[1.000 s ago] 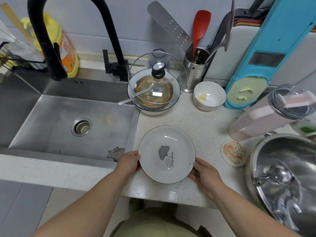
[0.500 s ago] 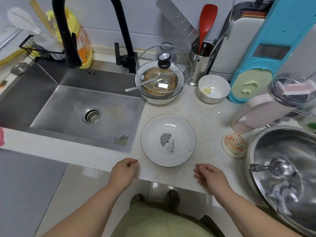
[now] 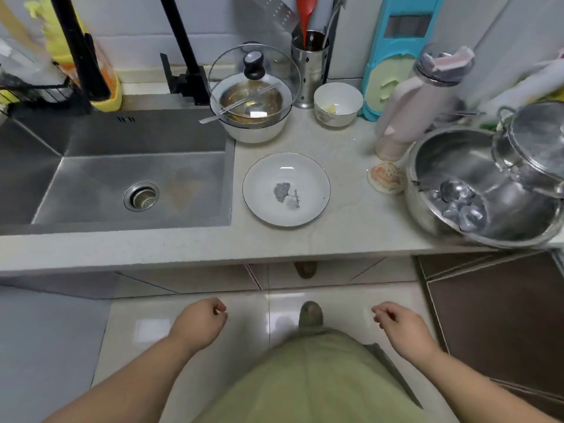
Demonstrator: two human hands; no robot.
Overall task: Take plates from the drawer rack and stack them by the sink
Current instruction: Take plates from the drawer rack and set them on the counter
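A white plate [image 3: 286, 189] with a grey leaf print and a thin dark rim lies flat on the pale countertop [image 3: 345, 227], just right of the steel sink [image 3: 122, 178]. My left hand [image 3: 200, 323] and my right hand [image 3: 403, 326] hang below the counter's front edge, over the floor, well apart from the plate. Both hands hold nothing, their fingers loosely curled. No drawer rack shows in this view.
Behind the plate stand a white bowl under a glass lid [image 3: 253, 83], a small white bowl [image 3: 338, 103] and a utensil holder [image 3: 309, 65]. A large steel pot [image 3: 485, 190] fills the right side. A black faucet [image 3: 180, 41] rises behind the sink. Dark cabinet fronts [image 3: 500, 312] lie lower right.
Both hands let go of the plate, which now rests on the counter, and drew back below the counter edge. The view has pulled away from the counter.
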